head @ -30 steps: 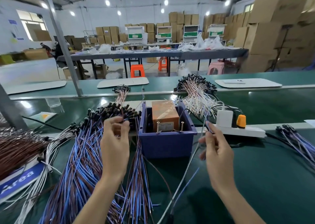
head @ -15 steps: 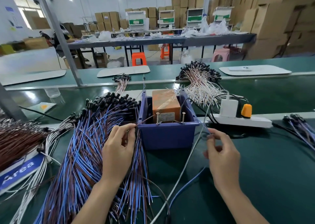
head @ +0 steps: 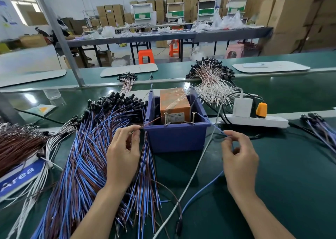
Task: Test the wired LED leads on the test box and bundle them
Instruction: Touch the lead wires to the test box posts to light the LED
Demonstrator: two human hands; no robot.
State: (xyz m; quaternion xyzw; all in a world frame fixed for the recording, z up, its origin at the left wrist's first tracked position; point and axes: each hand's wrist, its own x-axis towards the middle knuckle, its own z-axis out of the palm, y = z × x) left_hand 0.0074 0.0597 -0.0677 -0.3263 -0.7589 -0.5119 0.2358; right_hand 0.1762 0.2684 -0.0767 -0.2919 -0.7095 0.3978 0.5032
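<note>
Two wires, one per hand: the left hand (head: 123, 155) pinches the brown wire (head: 151, 122), aimed at the left screw (head: 165, 118) of the test box (head: 174, 102). The right hand (head: 238, 158) pinches the blue wire (head: 209, 123), which runs to the right screw (head: 193, 117). The box sits in a blue bin (head: 176, 138) on the tabletop (head: 281, 166).

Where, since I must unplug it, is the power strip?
Head view, right side: the power strip lies just right of the blue bin, beyond the right hand.

The blue bin (head: 176, 138) stands between the left fingers (head: 135, 131) and the right fingers (head: 229, 138), with its two upright screws (head: 165, 118) just beyond them. The heap of blue-and-brown leads (head: 85, 147) covers the bench left of the left fingers. Right of the right fingers, the green bench top (head: 294, 175) lies bare up to the power strip (head: 254, 121).
</note>
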